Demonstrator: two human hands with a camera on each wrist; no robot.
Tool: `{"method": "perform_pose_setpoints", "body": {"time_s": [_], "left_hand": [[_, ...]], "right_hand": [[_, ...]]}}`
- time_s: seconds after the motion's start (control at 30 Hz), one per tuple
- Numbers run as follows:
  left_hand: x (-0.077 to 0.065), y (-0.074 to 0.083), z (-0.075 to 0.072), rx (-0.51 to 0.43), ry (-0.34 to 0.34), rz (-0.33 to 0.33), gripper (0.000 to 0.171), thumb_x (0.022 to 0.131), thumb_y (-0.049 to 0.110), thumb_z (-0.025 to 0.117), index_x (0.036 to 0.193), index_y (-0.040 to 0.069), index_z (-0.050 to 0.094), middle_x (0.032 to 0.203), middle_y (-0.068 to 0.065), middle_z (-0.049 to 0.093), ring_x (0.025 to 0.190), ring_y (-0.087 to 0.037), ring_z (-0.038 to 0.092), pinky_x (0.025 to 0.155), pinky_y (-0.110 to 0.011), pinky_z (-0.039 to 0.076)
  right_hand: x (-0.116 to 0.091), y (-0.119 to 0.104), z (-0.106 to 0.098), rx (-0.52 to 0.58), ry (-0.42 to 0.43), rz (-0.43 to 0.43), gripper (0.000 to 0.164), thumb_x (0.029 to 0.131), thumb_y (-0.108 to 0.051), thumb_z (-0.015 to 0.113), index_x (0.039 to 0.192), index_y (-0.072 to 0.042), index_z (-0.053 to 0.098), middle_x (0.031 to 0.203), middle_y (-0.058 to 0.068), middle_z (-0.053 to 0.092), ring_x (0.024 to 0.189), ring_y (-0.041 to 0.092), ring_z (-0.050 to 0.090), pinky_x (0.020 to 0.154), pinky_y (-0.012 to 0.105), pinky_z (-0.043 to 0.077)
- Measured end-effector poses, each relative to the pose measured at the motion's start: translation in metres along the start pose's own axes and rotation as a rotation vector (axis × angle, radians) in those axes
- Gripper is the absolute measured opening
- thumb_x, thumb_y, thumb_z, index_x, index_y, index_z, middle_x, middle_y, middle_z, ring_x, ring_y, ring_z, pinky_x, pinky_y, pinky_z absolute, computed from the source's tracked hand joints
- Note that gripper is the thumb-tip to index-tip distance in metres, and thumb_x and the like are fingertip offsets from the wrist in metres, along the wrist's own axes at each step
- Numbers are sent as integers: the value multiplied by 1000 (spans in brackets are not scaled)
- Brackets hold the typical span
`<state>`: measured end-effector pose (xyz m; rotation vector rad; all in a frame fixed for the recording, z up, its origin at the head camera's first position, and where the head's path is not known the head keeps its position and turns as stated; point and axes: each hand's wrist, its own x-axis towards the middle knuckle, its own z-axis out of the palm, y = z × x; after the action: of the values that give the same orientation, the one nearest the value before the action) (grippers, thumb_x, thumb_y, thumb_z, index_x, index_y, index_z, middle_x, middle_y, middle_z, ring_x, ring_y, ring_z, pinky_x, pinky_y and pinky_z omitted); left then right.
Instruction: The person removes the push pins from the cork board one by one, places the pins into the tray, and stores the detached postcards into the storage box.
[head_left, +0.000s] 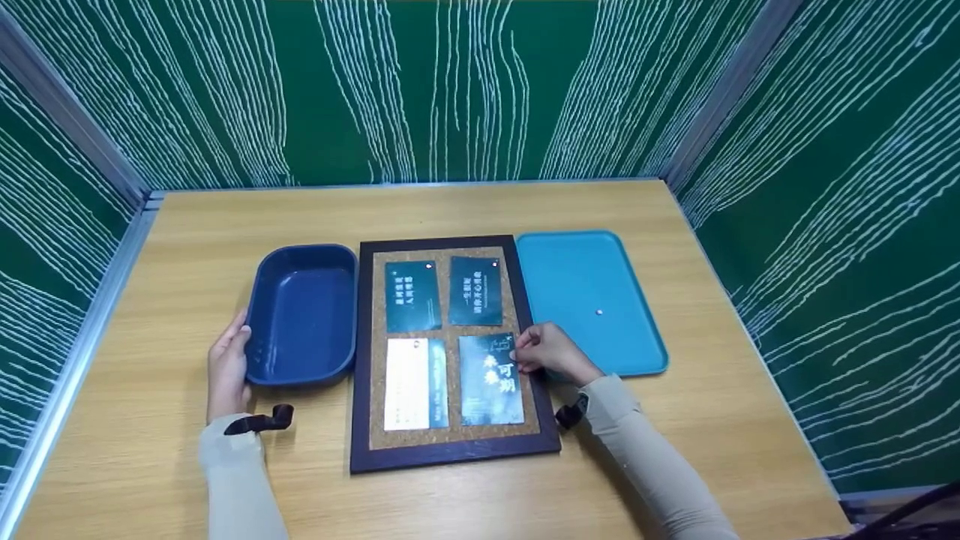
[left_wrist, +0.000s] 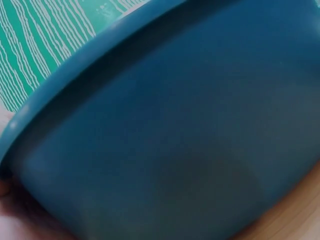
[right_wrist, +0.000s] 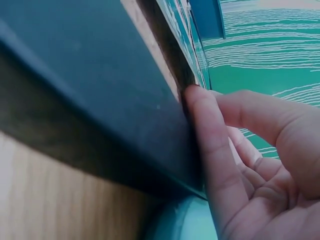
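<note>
My left hand grips the left rim of a deep blue plastic basin, whose outer wall fills most of the left wrist view. With thumb and forefinger, my right hand pinches the upper right edge of a green card with white characters. This card lies at the lower right of a dark-framed cork board. In the right wrist view the fingertips meet at the card's edge, above the frame; whether a pin is between them is hidden.
Two green cards and a white-and-green card are on the cork, each with a small pin near its top. A turquoise tray adjoins the board's right side, bearing one small pin. Patterned green walls enclose the wooden table.
</note>
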<state>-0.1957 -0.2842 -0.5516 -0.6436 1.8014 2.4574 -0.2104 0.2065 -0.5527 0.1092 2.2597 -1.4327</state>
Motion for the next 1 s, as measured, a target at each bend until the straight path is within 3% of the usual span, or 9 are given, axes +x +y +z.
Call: {"method": "perform_pose_setpoints", "body": {"time_s": [0.27, 0.5, 0.7, 1.0], "left_hand": [[-1, 0, 0, -7, -7, 10, 48, 105, 21, 36, 152, 20, 26, 161, 14, 9, 148, -5, 9, 120, -28, 20], [-1, -2, 0, 8, -18, 18, 48, 105, 23, 35, 152, 21, 27, 161, 13, 10, 147, -7, 15, 106, -17, 37], [0, -2, 1, 16, -6, 30, 48, 105, 21, 35, 152, 18, 26, 161, 11, 12, 147, -5, 12, 117, -24, 26], [1, -2, 0, -19, -5, 20, 48, 105, 21, 37, 152, 17, 27, 161, 10, 13, 148, -5, 11, 119, -27, 23]], "right_hand": [[-2, -2, 0, 32, 5, 9, 14, 83, -5, 71, 91, 2, 62, 79, 11, 68, 61, 14, 67, 61, 29, 59], [-2, -7, -3, 53, -17, -10, 13, 84, -5, 69, 94, 3, 65, 77, 8, 69, 61, 12, 67, 61, 27, 59], [0, -14, -7, 55, -14, 3, 15, 85, -7, 70, 96, 3, 66, 80, 8, 69, 64, 13, 67, 63, 28, 59], [5, -24, -11, 107, -14, 37, 16, 84, -7, 71, 97, 2, 65, 79, 7, 69, 63, 14, 68, 64, 28, 60]]}}
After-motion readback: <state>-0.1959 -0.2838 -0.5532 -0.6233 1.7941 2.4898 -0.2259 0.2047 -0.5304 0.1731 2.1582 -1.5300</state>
